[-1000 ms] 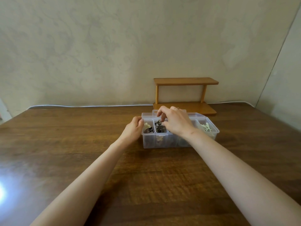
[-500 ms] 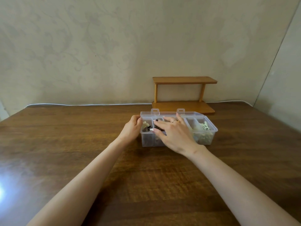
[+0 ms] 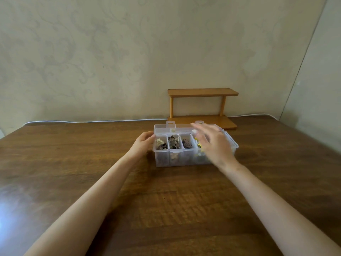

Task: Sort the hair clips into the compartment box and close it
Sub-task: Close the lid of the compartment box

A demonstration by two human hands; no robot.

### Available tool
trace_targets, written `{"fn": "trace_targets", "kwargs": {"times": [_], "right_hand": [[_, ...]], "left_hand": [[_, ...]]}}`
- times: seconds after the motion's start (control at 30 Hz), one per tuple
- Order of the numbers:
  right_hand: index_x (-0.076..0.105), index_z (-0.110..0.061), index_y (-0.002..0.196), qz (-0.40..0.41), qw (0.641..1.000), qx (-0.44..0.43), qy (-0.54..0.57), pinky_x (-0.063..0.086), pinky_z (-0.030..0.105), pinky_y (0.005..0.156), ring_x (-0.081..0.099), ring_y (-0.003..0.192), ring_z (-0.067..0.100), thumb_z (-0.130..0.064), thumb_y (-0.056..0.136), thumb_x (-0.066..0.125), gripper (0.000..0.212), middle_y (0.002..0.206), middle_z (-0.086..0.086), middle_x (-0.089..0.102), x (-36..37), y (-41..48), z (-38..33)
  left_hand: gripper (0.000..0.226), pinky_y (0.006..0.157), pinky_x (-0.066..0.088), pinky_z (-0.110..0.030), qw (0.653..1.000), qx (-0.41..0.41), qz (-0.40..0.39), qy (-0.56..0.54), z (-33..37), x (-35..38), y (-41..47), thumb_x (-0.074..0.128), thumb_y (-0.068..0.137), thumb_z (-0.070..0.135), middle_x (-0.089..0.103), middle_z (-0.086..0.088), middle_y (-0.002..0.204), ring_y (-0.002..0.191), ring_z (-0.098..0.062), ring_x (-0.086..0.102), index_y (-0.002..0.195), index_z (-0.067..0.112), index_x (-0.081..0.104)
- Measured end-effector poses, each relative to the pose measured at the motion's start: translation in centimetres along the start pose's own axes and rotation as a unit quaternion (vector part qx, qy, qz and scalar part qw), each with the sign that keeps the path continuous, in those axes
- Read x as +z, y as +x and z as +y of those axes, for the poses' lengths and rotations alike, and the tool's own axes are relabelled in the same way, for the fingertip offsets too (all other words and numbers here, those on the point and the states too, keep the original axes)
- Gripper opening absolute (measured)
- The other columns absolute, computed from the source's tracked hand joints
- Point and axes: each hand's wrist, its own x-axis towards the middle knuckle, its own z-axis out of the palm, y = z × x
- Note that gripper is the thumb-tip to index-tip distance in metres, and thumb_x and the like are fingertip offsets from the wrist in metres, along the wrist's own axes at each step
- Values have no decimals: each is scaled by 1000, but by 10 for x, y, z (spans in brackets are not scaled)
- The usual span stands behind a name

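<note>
Hair clips (image 3: 173,143) sit sorted in the compartment box (image 3: 175,160); its lid (image 3: 177,126) lies open behind, unclosed; the left hand (image 3: 143,145) holds the box's end; the right hand (image 3: 214,145) hovers spread, empty.

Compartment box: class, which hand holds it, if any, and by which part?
The left hand holds the compartment box by its left end, fingers curled against that wall. The right hand, blurred, hovers open above the box and holds nothing.
</note>
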Motion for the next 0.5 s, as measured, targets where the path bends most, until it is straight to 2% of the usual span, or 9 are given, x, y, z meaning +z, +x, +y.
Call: {"fn": "trace_targets", "kwargs": {"times": [0.07,0.13,0.2,0.27,0.37,0.5], "right_hand": [[60,-17,126,84,995,56,-20,34,21,97,47,123,17,-23,96,49,32,125,0,61,-20,5,26],[57,-15,129,102,982,156,-22,37,29,100,48,124,23,-25,97,47,35,129,4,59,-37,14,52],[49,-16,135,52,959,269,71,36,37,106,45,128,22,-32,98,44,41,139,4,50,-46,20,70],[40,-17,141,-24,916,337,216,34,40,109,45,128,21,-40,98,42,49,143,2,45,-49,23,81],[32,-15,145,-78,856,345,377,33,42,110,45,129,20,-47,96,39,58,145,1,42,-51,27,91],[32,-18,145,-53,844,315,431,35,45,108,44,129,21,-50,96,37,59,147,2,41,-51,32,94]], "left_hand": [[46,79,48,-26,1000,-9,-8,-29,0,-1,1,46,96,30,53,-7,131,112,-17,55,137,12,40],[45,75,48,-24,999,-13,-12,-45,1,0,0,45,96,29,53,-6,131,110,-16,54,138,12,39],[44,73,47,-23,998,-10,-16,-57,2,0,-1,44,97,27,52,-6,132,107,-15,55,138,13,39],[44,73,47,-23,997,-7,-13,-74,2,1,-2,44,97,24,51,-5,133,109,-16,54,139,13,38],[47,77,48,-25,994,1,-6,-106,2,2,-4,46,96,18,47,-3,138,118,-20,51,141,15,34],[57,84,49,-30,993,34,9,-114,7,0,-2,51,91,0,44,3,138,121,-19,49,142,17,32]]}}
